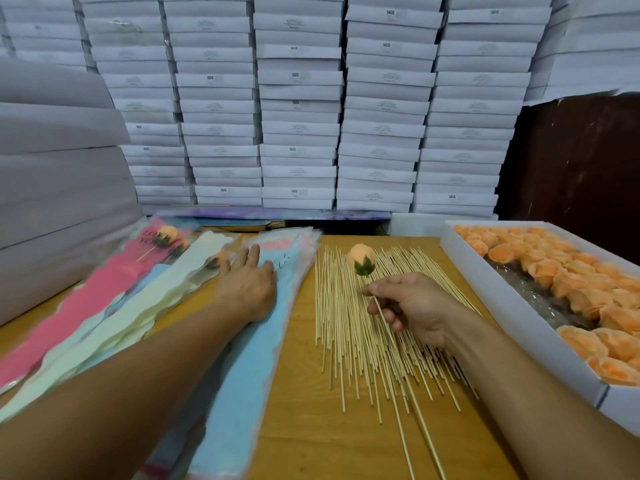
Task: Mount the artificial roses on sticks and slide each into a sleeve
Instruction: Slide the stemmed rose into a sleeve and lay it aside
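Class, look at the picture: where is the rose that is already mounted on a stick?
In the head view, the mounted rose stands right of centre above the loose sticks, its stick pinched by the right hand, left of the box of roses.

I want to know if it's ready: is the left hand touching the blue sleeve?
Touching. The head view shows the left hand lying flat on the blue sleeve, fingers spread, no gap visible.

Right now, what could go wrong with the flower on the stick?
The right hand pinches the stick just under the mounted rose, so the long free end could snag the loose sticks below and scatter them. The left hand lies flat on the blue sleeves, which are stacked, so it might pick up two at once. The thin stick could also poke through a sleeve.
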`<state>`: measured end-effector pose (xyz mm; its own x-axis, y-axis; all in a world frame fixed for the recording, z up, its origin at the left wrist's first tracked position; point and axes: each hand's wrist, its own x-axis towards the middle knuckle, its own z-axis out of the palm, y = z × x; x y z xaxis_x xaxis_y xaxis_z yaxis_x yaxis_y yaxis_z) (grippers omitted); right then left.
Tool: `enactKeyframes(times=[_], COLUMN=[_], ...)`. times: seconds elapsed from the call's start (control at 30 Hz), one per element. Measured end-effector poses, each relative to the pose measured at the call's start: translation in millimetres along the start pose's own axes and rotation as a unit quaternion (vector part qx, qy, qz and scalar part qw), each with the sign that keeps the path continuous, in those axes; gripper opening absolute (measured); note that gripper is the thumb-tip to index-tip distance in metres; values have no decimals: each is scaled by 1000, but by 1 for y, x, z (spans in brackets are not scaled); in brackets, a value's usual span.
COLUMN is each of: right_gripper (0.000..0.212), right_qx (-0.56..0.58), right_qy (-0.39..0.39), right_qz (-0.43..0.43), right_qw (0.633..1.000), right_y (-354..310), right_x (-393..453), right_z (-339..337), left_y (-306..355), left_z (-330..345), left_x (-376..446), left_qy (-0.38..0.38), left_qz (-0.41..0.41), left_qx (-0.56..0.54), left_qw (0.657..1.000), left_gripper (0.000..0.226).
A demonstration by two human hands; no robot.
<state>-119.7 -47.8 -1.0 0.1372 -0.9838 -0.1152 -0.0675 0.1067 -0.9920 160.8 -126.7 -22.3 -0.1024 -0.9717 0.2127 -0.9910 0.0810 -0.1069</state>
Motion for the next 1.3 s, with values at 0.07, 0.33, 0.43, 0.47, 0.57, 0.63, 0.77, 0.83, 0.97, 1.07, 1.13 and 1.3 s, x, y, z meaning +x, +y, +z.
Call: enactKeyframes(times=[0.07, 0.33, 0.43, 0.47, 0.57, 0.63, 0.77, 0.83, 0.97, 1.07, 1.13, 1.3], right_gripper=[16, 17, 15, 15, 14, 15, 15, 13, 13, 14, 15, 15], right_qx=[-1, 69, 146, 176, 248, 266, 280, 281, 312, 333, 329, 317], right_qy=[1, -13, -50, -56, -50, -34, 38, 66, 66, 47, 32, 5], right_qz=[3, 28, 8, -2, -21, -34, -28, -14, -8, -4, 1, 12], right_qw=[1000, 997, 988, 983, 967, 963, 959, 957, 948, 942, 944, 948], right_y=[0, -4, -6, -6, -9, -11, -10, -9, -11, -13, -13, -14], right_x=[0, -3, -5, -6, -6, -6, -3, -1, -4, -6, -7, -10], right_z=[0, 3, 5, 6, 7, 7, 5, 5, 6, 7, 8, 9], left_y=[5, 40, 61, 68, 89, 100, 115, 120, 118, 111, 107, 90], left_z=[-12, -59, -69, -70, -71, -71, -69, -69, -74, -80, -84, -81], left_x=[-6, -33, -48, -55, -73, -83, -101, -106, -102, -88, -76, -50], left_qy=[-7, 34, 22, 16, -4, -4, -9, -24, -48, -46, -58, -214], left_qz=[-11, 41, 76, 88, 120, 138, 171, 178, 110, 1, -83, -197], left_qx=[14, -101, -143, -150, -167, -167, -173, -182, -238, -358, -486, -802], left_qw=[1000, 993, 987, 985, 979, 976, 970, 967, 964, 933, 868, 522], left_gripper=[46, 37, 39, 38, 31, 29, 21, 20, 50, 86, 83, 63])
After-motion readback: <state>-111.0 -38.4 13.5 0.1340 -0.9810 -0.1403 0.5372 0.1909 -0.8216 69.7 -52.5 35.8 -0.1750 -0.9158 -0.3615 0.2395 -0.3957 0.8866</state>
